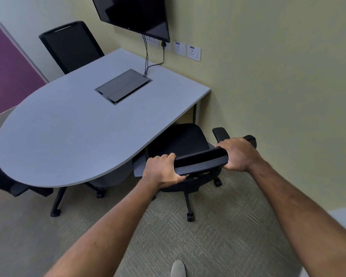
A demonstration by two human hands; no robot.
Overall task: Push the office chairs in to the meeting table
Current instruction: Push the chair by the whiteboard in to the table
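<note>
My left hand (164, 169) and right hand (239, 153) clench the chair (180, 140) backrest's rigid top edge; on castors, it should roll easily under the worktop (68, 126).

Both forearms bare, no sleeves, no watch or rings visible. left hand (162, 171) and right hand (239, 154) ungloved. Pale grey shoe toe (178, 268) at bottom edge, rest cropped

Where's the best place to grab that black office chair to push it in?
The top rail of the backrest, from behind the office chair, one of the hands near each end, as the left hand and right hand do: it's a wide bar facing away from the table.
</note>
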